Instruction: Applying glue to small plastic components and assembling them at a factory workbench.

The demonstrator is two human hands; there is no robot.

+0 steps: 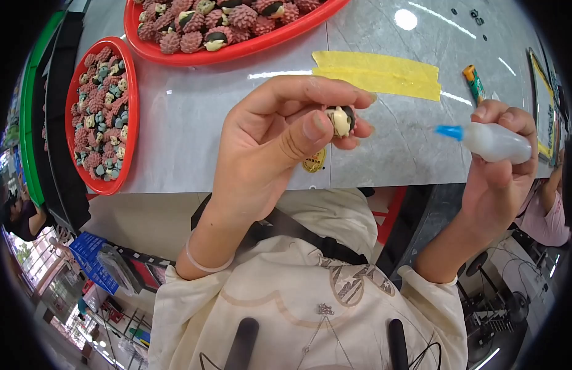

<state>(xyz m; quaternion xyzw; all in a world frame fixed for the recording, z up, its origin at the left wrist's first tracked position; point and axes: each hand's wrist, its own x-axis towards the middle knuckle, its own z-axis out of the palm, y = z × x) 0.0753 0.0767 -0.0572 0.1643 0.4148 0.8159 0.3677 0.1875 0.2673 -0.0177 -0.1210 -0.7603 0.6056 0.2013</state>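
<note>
Pinched between the thumb and fingers of my left hand [258, 139] is a small figurine [340, 121], cream and black with some pink at its edge. My fingers cover part of it. My right hand [499, 182] grips a whitish squeeze bottle [499, 144] with a blue nozzle, tilted on its side. The nozzle points left toward the figurine, with a wide gap between them. Both hands are held over the table's near edge. Below the left fingertips, a gold oval sticker [314, 162] lies on the table.
A large red tray [236, 55] of pink figurines stands at the back. A smaller red tray [133, 117] at the left holds pink, grey-blue and cream pieces. Yellow tape [385, 75] lies across the grey table [193, 123]. A green-and-orange tube [474, 85] lies beyond the bottle.
</note>
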